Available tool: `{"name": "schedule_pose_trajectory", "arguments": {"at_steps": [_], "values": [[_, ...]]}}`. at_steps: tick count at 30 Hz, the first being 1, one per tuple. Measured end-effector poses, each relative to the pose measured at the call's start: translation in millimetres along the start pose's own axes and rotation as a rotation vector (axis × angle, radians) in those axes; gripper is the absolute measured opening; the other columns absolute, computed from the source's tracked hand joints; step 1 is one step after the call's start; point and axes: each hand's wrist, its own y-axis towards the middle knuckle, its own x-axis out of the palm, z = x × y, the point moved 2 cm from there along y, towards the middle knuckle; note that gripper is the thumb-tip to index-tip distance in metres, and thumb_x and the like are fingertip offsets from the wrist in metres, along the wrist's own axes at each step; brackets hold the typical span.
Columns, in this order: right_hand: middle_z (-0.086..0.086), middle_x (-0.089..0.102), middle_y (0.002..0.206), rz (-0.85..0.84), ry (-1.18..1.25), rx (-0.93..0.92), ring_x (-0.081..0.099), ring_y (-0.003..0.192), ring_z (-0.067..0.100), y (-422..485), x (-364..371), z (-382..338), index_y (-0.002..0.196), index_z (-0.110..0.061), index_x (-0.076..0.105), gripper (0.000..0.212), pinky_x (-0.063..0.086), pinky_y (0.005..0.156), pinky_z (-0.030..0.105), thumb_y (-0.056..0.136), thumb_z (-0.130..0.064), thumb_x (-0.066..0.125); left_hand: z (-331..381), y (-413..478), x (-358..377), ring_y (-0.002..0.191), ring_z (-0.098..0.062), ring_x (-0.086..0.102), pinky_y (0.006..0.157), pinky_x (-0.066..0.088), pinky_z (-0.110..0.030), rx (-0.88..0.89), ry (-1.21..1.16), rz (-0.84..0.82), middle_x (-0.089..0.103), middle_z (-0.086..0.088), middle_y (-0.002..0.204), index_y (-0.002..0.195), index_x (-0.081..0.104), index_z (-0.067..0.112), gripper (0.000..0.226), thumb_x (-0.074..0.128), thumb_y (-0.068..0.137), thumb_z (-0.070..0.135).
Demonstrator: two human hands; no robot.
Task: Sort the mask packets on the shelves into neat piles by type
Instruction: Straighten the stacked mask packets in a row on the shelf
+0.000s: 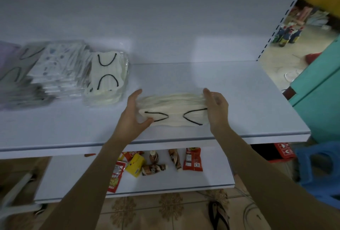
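Note:
A stack of cream mask packets with black ear loops (174, 112) lies on the white shelf (248, 104) near its front edge. My left hand (133, 114) grips the stack's left end, thumb on top. My right hand (216, 109) holds its right end. Farther left stands a pile of the same cream masks (106, 77). Beside it lean white patterned mask packets (58, 66), then grey packets (24, 75) and a lilac one (7, 53) at the frame's left edge, all blurred.
A lower shelf (211, 176) holds red snack packets (192, 160), a yellow box (135, 164) and brown drink bottles (153, 169). A blue plastic stool (320, 171) stands at the right, a teal cabinet (320, 90) behind it. A sandal (219, 215) lies on the tiled floor.

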Motion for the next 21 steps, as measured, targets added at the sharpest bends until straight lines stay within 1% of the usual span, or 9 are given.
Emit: {"name": "schedule_pose_trajectory", "arguments": {"at_steps": [3,6,8,9,11,13,16,18,21], "values": [[-0.005,0.051,0.076,-0.022,0.002,-0.023,0.049,0.074,0.010,0,1,-1,0.078,-0.015,0.052,0.027,0.042,0.073,0.024,0.091,-0.038,0.055,-4,-2,12,0.090,0.040,0.031,0.078,0.026,0.011,-0.077,-0.116,0.044,0.021,0.034,0.113,0.146,-0.007,0.010,0.102,0.066,0.077,-0.011],[0.004,0.046,0.081,-0.117,0.106,-0.027,0.042,0.079,0.013,-7,0,-2,0.084,-0.003,0.049,0.043,0.039,0.081,0.030,0.093,-0.045,0.048,-14,-3,23,0.094,0.014,0.050,0.087,0.037,-0.008,-0.171,-0.215,0.061,0.040,0.026,0.108,0.146,-0.015,0.015,0.107,0.066,0.079,-0.007],[0.013,0.052,0.102,-0.216,0.156,0.010,0.054,0.099,0.021,-12,-5,-1,0.112,0.002,0.048,0.055,0.041,0.100,0.035,0.088,-0.047,0.052,-19,-1,26,0.096,0.004,0.051,0.088,0.039,-0.017,-0.210,-0.238,0.076,0.043,0.024,0.106,0.146,-0.013,0.017,0.105,0.066,0.080,-0.003],[0.016,0.051,0.111,-0.300,0.083,-0.002,0.053,0.107,0.026,-14,-11,-1,0.123,0.005,0.041,0.067,0.043,0.101,0.031,0.082,-0.046,0.057,-21,1,27,0.097,0.002,0.050,0.087,0.040,-0.017,-0.222,-0.243,0.077,0.044,0.024,0.106,0.146,-0.011,0.016,0.102,0.066,0.081,-0.001],[-0.001,0.047,0.119,-0.463,-0.068,-0.048,0.054,0.106,0.001,-14,-21,6,0.139,-0.009,0.025,0.080,0.046,0.085,0.011,0.077,-0.032,0.070,-24,7,29,0.094,0.001,0.053,0.080,0.043,-0.012,-0.217,-0.240,0.079,0.047,0.013,0.111,0.146,-0.005,0.009,0.094,0.064,0.083,-0.002],[-0.018,0.040,0.121,-0.564,-0.168,-0.049,0.050,0.108,-0.008,-10,-32,15,0.146,-0.019,0.005,0.100,0.044,0.082,0.005,0.075,-0.011,0.075,-19,16,32,0.090,0.003,0.056,0.075,0.046,-0.009,-0.167,-0.234,0.055,0.045,-0.009,0.122,0.142,0.005,0.001,0.079,0.057,0.083,-0.012],[-0.016,0.046,0.121,-0.605,-0.217,-0.075,0.052,0.111,0.000,9,-53,16,0.148,-0.009,0.000,0.129,0.046,0.095,0.019,0.056,-0.036,0.087,-4,31,44,0.107,-0.012,0.048,0.093,0.042,-0.026,-0.119,-0.142,0.035,0.044,-0.003,0.119,0.139,0.018,-0.001,0.076,0.063,0.079,-0.010],[-0.009,0.049,0.121,-0.641,-0.216,-0.124,0.054,0.109,-0.005,17,-66,9,0.141,-0.013,0.016,0.109,0.048,0.092,0.019,0.059,-0.023,0.087,5,43,57,0.112,-0.019,0.046,0.099,0.040,-0.038,-0.090,-0.126,0.005,0.045,-0.008,0.120,0.140,0.014,-0.001,0.079,0.065,0.079,-0.009],[0.004,0.055,0.112,-0.560,-0.186,-0.267,0.058,0.101,0.000,36,-90,2,0.122,-0.012,0.042,0.056,0.046,0.080,0.009,0.076,0.009,0.068,15,68,85,0.108,-0.015,0.044,0.088,0.039,-0.025,-0.108,-0.121,-0.021,0.040,-0.008,0.118,0.139,0.010,0.000,0.081,0.064,0.079,-0.010]]}}
